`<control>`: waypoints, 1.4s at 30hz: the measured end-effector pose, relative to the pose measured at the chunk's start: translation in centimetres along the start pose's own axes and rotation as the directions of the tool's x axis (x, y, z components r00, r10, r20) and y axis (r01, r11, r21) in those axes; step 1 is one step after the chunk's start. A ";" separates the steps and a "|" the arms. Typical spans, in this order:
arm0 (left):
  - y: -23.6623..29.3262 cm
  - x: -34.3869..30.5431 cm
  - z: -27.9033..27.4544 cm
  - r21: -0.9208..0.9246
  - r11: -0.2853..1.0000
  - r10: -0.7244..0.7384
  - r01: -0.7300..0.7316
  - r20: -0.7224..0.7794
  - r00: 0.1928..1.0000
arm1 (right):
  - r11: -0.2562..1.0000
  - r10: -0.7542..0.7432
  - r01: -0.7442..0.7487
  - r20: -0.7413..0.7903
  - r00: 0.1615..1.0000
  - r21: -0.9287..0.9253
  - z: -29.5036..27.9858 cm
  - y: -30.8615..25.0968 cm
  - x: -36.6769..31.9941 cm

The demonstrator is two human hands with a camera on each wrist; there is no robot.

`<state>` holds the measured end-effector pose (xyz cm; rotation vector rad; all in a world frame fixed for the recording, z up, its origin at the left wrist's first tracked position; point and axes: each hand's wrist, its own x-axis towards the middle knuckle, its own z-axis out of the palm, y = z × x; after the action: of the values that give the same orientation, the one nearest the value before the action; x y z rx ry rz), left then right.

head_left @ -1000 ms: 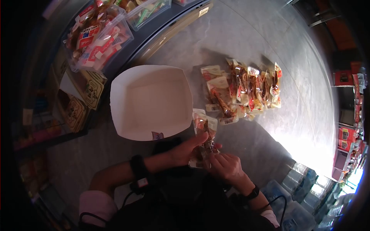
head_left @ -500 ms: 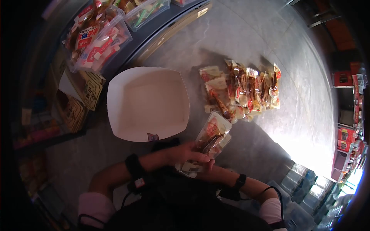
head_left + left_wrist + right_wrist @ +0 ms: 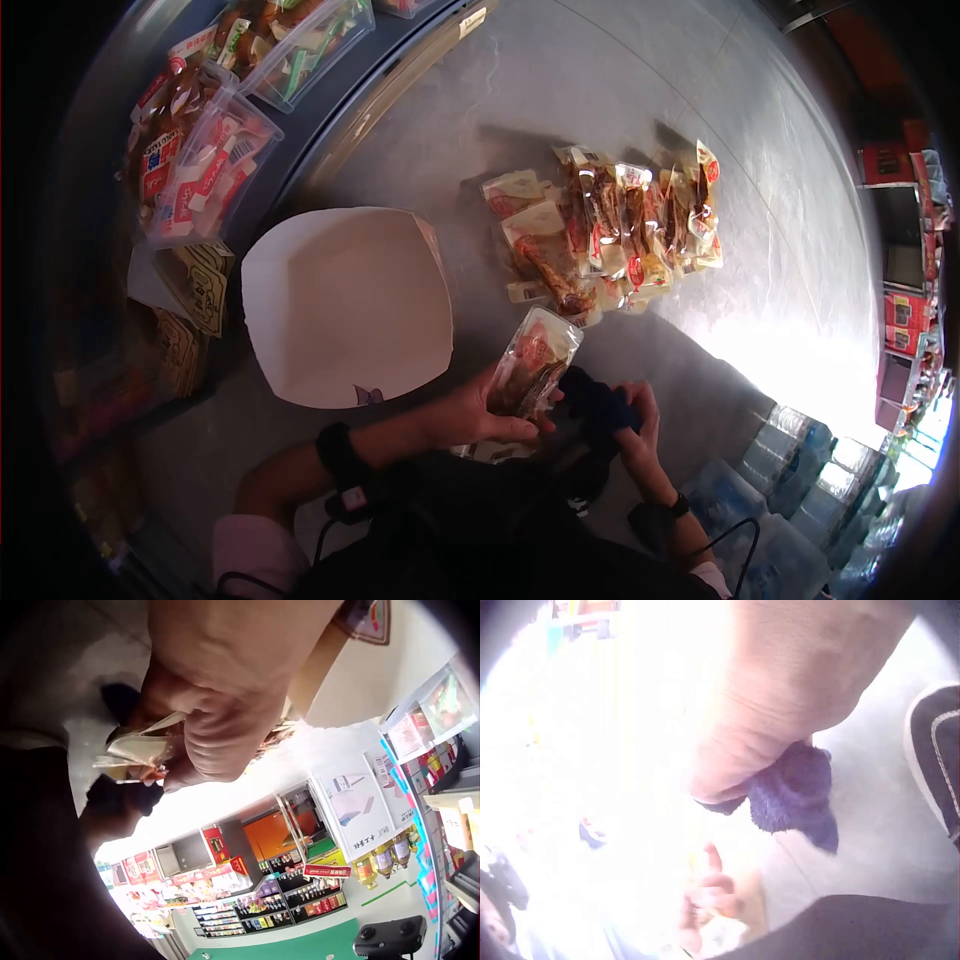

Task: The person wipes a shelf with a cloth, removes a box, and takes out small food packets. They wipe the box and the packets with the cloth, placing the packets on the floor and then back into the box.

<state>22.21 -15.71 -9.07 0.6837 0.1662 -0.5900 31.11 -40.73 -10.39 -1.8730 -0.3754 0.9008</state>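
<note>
My left hand [image 3: 468, 413] grips clear vacuum packs of brown food; one pack [image 3: 538, 350] stands up from its fingers and part of another shows beneath the hand. In the left wrist view the left hand [image 3: 217, 712] holds the edge of a pack [image 3: 146, 750]. Just to the right, my right hand [image 3: 642, 430] holds a dark blue cloth [image 3: 600, 412] close to the packs. The right wrist view shows the right hand [image 3: 780, 712] with its fingertips hidden behind the fuzzy cloth [image 3: 799, 787].
A white open box [image 3: 350, 300] stands left of the hands on the grey floor [image 3: 600, 60]. Beyond the hands lies a row of similar packs [image 3: 640, 220]. Clear bins [image 3: 215, 170] of packets are at the upper left, and plastic-wrapped bottles [image 3: 800, 470] at the lower right.
The right hand has come out from beside the packs and moved right, now with the blue cloth in it. The left hand keeps the packs. The head view has shifted, the box appearing lower and further left.
</note>
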 end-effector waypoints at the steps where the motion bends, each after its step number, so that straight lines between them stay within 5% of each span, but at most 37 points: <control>1: -0.5 0.7 0.1 0.007 1.000 0.010 -0.010 -0.044 0.999 | 0.978 -0.013 0.036 -0.111 0.994 0.206 -0.3 -2.1 -0.4; 2: -0.8 1.4 0.2 0.017 1.000 0.021 -0.020 -0.088 0.996 | 0.913 -0.008 0.099 -0.224 0.975 0.397 -0.3 -3.4 -0.6; 4: -1.1 2.6 0.9 0.031 0.999 -0.019 0.022 -0.095 0.995 | 0.938 -0.325 0.326 -0.028 0.945 0.114 -0.1 -4.0 0.5; 5: -1.5 2.9 1.1 0.435 0.893 0.136 -0.114 -0.020 0.991 | 0.863 -0.438 0.466 0.171 0.883 -0.194 0.8 -5.2 2.1; 6: -1.6 3.1 1.3 0.750 0.616 0.244 -0.242 0.110 0.963 | 0.803 -0.318 0.405 0.260 0.912 -0.437 2.5 -6.9 2.8; 7: -0.9 2.9 1.5 0.587 0.809 0.038 -0.038 0.013 0.999 | 0.832 -0.316 0.378 0.211 0.925 -0.407 3.2 -6.8 3.7; 8: -0.4 2.6 1.7 0.594 0.804 0.035 -0.029 0.001 0.999 | 0.859 -0.306 0.331 0.126 0.944 -0.391 3.4 -6.8 4.7; 10: 0.2 1.8 2.0 0.371 0.912 -0.159 0.176 -0.079 0.984 | 0.972 -0.181 0.184 0.030 0.983 -0.149 3.4 -5.8 6.4; 11: 0.0 1.6 2.0 0.468 0.866 -0.171 0.174 -0.050 0.984 | 0.974 -0.184 0.186 0.032 0.982 -0.130 2.8 -5.9 6.6; 12: 0.7 1.5 2.5 0.473 0.861 -0.176 0.186 -0.066 0.982 | 0.986 0.037 -0.078 0.259 0.965 0.150 1.7 -6.1 6.7; 13: 1.9 1.6 3.3 0.566 0.794 -0.227 0.220 -0.060 0.972 | 0.861 0.173 -0.386 0.524 0.834 0.331 0.7 -6.0 6.7; 14: 3.1 1.6 4.0 0.652 0.717 -0.275 0.247 -0.060 0.960 | 0.862 0.162 -0.384 0.537 0.828 0.332 -0.1 -5.2 6.8; 16: 5.1 1.6 5.0 0.669 0.673 -0.316 0.316 -0.126 0.940 | 0.721 -0.269 -0.191 0.523 0.809 0.666 -0.7 -3.9 7.0; 18: 5.9 1.4 5.1 0.676 0.630 -0.350 0.382 -0.192 0.917 | 0.732 -0.207 -0.172 0.456 0.865 0.659 -1.6 -4.8 6.3; 20: 6.3 1.4 5.0 0.790 0.508 -0.139 0.344 -0.319 0.938 | 0.923 -0.186 0.085 0.242 0.952 0.374 -2.7 -5.1 5.9; 21: 6.8 1.3 5.4 0.873 0.396 0.044 0.283 -0.326 0.944 | 0.926 -0.181 0.124 0.130 0.975 0.357 -2.7 -6.5 5.5; 22: 6.9 1.6 5.7 0.872 0.397 0.061 0.287 -0.337 0.940 | 0.926 -0.194 0.132 0.145 0.970 0.355 -2.6 -6.7 5.3; 23: 7.0 2.2 6.1 0.962 0.205 0.441 0.180 -0.255 0.861 | 0.906 -0.128 0.143 -0.063 0.990 0.398 -2.6 -6.8 4.9; 24: 7.1 2.4 6.4 0.989 -0.034 0.735 0.142 -0.071 0.674 | 0.883 -0.044 0.164 -0.268 0.962 0.441 -2.5 -7.3 4.9; 25: 7.3 2.2 6.9 0.988 -0.048 0.741 0.149 -0.065 0.669 | 0.819 0.024 0.166 -0.323 0.946 0.549 -2.5 -9.1 4.6; 27: 7.4 1.8 8.1 0.977 0.066 0.853 0.202 -0.160 0.497 | 0.914 -0.070 0.283 -0.575 0.815 0.290 -2.4 -9.2 4.7; 28: 7.5 1.8 8.1 0.979 0.055 0.852 0.196 -0.148 0.502 | 0.945 -0.199 0.322 -0.672 0.714 0.062 -2.2 -8.9 4.9; 30: 7.3 1.9 7.9 0.634 0.765 0.293 0.116 -0.502 0.814 | 0.831 -0.480 0.548 -0.628 0.612 -0.102 -1.0 -8.5 5.1; 31: 5.7 2.8 7.6 0.452 0.883 0.361 -0.123 -0.488 0.795 | 0.699 -0.664 0.696 -0.512 0.545 -0.165 -0.3 -9.5 5.4; 32: 4.9 3.6 6.7 0.456 0.880 0.371 -0.133 -0.486 0.791 | 0.623 -0.748 0.772 -0.387 0.539 -0.128 0.4 -8.9 5.3; 34: 5.2 4.2 5.9 0.013 0.937 0.295 -0.349 -0.564 0.771 | 0.599 -0.792 0.800 -0.156 0.590 -0.017 2.4 -9.3 4.7; 36: 5.5 3.1 5.5 0.014 0.944 0.287 -0.330 -0.531 0.797 | 0.593 -0.798 0.805 0.140 0.586 0.014 2.8 -9.9 4.7; 38: 5.4 2.2 4.9 0.129 0.939 0.340 -0.319 -0.478 0.810 | 0.689 -0.721 0.696 0.093 0.687 0.202 3.0 -10.2 4.4; 40: 6.3 1.0 4.6 -0.002 0.973 0.195 -0.233 -0.538 0.820 | 0.738 -0.453 0.442 -0.111 0.884 0.510 2.7 -9.6 3.9; 41: 6.0 0.9 3.9 -0.065 0.942 0.258 -0.330 -0.491 0.832 | 0.717 -0.301 0.369 -0.215 0.929 0.591 2.4 -9.7 3.6; 42: 6.0 0.9 3.5 -0.134 0.899 0.322 -0.417 -0.445 0.836 | 0.695 -0.305 0.421 -0.290 0.907 0.583 2.2 -10.0 3.6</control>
<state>26.19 -14.65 -3.36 0.5898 0.4783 -0.0371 33.18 -32.45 -3.67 -1.1660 -0.2739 0.4912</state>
